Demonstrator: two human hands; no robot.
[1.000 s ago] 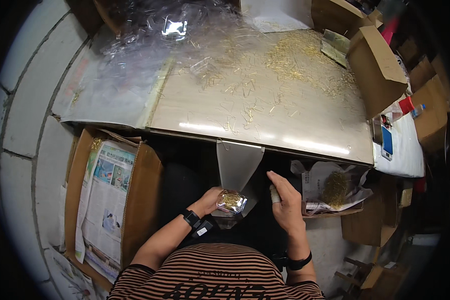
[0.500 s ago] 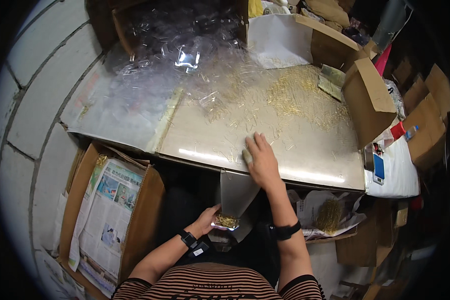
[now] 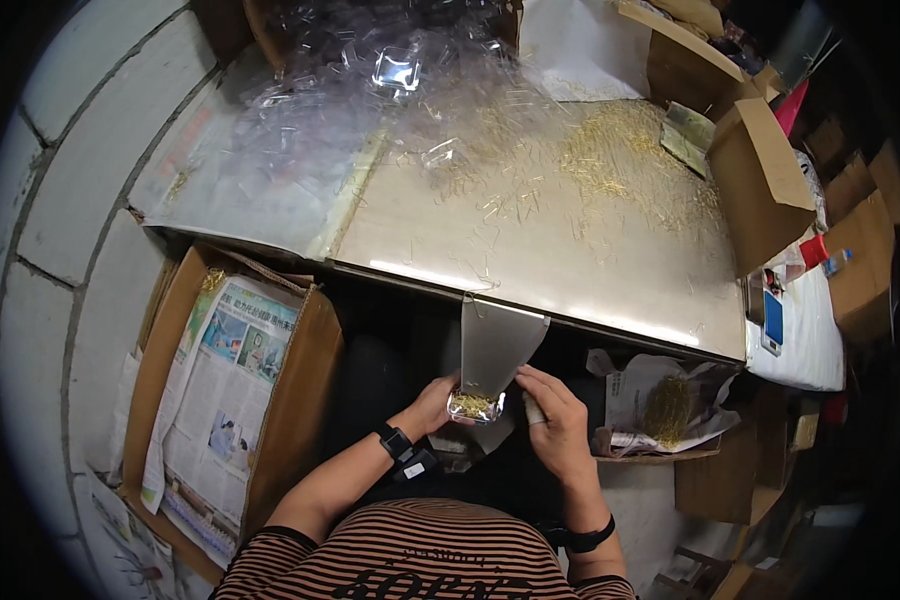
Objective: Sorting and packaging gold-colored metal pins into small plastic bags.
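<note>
Half a second ago the right hand (image 3: 558, 425) lay on the counter (image 3: 570, 270), above the top of the grey chute (image 3: 500, 345); now it's down at the chute's lower right edge. To my eye, that shifts the work from the counter to the chute's bottom end. Just there, at that end, sits the clear box (image 3: 478, 421), with gold wire pieces (image 3: 473, 403) heaped in it. The left hand (image 3: 433, 405), left of the chute, has its grip closed round the box's side. The right grip has fingertips at the chute's edge; whether they pinch it, I can't tell.
</note>
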